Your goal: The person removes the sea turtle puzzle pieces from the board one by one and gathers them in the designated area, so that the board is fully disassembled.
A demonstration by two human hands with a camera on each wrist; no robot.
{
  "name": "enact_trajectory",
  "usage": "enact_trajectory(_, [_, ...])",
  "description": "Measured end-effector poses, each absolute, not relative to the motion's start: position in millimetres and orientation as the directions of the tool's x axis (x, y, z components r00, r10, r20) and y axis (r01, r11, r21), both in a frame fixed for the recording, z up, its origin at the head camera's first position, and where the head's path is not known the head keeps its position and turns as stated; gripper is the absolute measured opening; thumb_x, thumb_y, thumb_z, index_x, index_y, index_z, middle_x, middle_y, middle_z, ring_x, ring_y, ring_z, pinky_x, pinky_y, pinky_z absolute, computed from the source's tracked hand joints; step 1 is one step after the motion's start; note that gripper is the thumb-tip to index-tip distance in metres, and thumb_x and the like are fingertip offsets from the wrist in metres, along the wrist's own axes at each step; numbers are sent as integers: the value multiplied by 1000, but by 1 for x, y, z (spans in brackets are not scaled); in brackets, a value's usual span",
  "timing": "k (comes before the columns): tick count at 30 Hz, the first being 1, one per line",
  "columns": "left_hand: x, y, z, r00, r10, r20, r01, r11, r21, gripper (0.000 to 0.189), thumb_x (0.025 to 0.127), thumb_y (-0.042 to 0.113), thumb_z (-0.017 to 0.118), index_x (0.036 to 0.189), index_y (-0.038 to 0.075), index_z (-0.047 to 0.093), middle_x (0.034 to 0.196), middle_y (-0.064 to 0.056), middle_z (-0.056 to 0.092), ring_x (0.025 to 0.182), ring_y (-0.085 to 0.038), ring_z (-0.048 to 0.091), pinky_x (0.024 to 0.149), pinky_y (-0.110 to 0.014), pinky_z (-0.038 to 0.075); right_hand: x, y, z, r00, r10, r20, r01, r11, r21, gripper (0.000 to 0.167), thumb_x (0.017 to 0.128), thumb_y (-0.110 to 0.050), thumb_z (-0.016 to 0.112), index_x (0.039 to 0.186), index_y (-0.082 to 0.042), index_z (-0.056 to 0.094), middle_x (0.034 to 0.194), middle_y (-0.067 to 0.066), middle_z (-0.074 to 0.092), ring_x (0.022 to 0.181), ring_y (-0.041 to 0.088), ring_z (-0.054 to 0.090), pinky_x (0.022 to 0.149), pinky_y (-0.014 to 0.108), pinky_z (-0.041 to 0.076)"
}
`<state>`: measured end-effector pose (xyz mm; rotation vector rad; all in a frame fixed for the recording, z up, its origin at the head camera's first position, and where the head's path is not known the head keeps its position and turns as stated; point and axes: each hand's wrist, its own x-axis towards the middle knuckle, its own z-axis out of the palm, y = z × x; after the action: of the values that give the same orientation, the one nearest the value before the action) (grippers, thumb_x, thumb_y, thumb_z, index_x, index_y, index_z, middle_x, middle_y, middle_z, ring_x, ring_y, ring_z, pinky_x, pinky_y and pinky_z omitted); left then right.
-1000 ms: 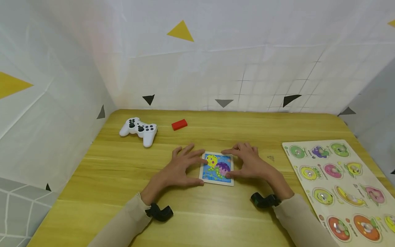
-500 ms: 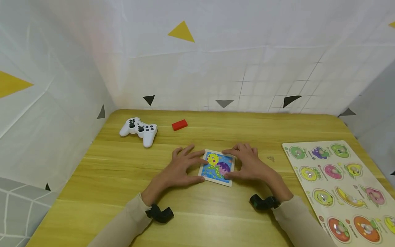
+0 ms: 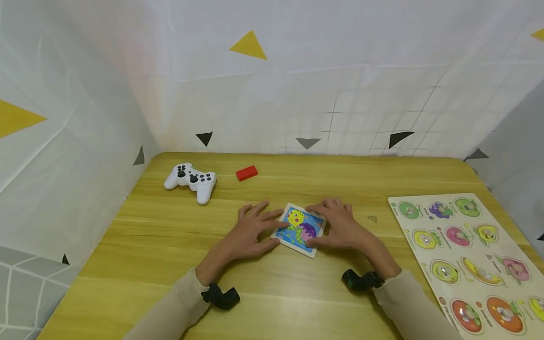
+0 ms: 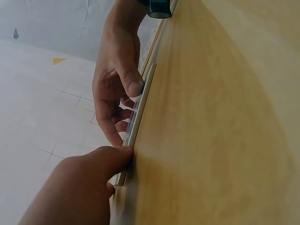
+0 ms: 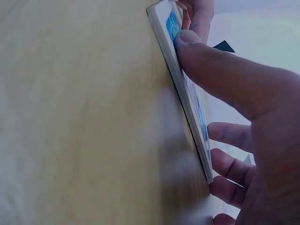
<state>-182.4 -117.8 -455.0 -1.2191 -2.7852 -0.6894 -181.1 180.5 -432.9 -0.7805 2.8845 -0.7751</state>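
A small square jigsaw puzzle (image 3: 293, 237) with a yellow-headed turtle on blue, framed in white, lies turned at an angle on the wooden table. At its left side, my left hand (image 3: 244, 234) holds it, thumb at the near corner and forefinger reaching over the picture. The left wrist view shows that thumb (image 4: 123, 153) against the puzzle's edge (image 4: 140, 112). My right hand (image 3: 342, 228) grips the right side, thumb on the picture and fingers at the far edge. In the right wrist view the right thumb (image 5: 192, 44) presses on the puzzle's face.
A white game controller (image 3: 191, 180) lies at the back left, with a red block (image 3: 247, 173) right of it. A large fruit peg puzzle board (image 3: 465, 255) lies along the right side. White cloth walls (image 3: 306, 85) stand behind the table. Both wrists wear black camera mounts (image 3: 221, 297).
The turtle puzzle has turned clockwise between my hands, from nearly square-on to a clear slant. Both hands have stayed on it and shifted only slightly.
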Motion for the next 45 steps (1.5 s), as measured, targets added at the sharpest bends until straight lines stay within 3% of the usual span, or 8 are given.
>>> enact_trajectory(11, [-183,-118,-455,-697,687,205,702,597,388,42,99,44,59,140,35,62,160,3,46,155,-40,25,114,-66,15,-187,181,-434,-881,-467,74,-434,738,-517,77,77,-58,82,140,-19,61,124,7,59,110,24,43,82,40,20])
enact_trajectory(21, [-185,-118,-456,-692,695,196,709,603,365,42,99,46,59,141,37,60,160,5,45,155,-40,25,114,-65,17,-203,174,-435,-858,-503,103,-459,662,-593,46,84,-40,83,125,-25,69,113,2,63,105,22,51,88,45,26])
enact_trajectory(30, [-184,-117,-455,-692,692,203,709,601,370,42,100,46,58,140,36,62,159,4,47,155,-41,25,113,-66,18,-224,160,-427,-831,-555,40,-481,681,-553,30,87,-29,78,116,-24,70,108,3,64,103,25,50,85,46,32])
enact_trajectory(39, [-182,-115,-455,-693,690,207,709,601,369,41,99,46,58,139,36,63,158,4,48,155,-40,26,113,-66,18,-235,156,-422,-795,-607,-11,-507,674,-537,26,88,-23,74,113,-21,70,110,4,66,105,26,52,90,52,35])
enact_trajectory(45, [-183,-116,-454,-689,692,215,713,594,371,41,99,45,59,138,35,63,158,3,49,154,-40,27,113,-67,18,-242,152,-416,-762,-644,-72,-521,675,-523,23,87,-23,75,109,-22,68,109,3,66,104,25,51,88,49,33])
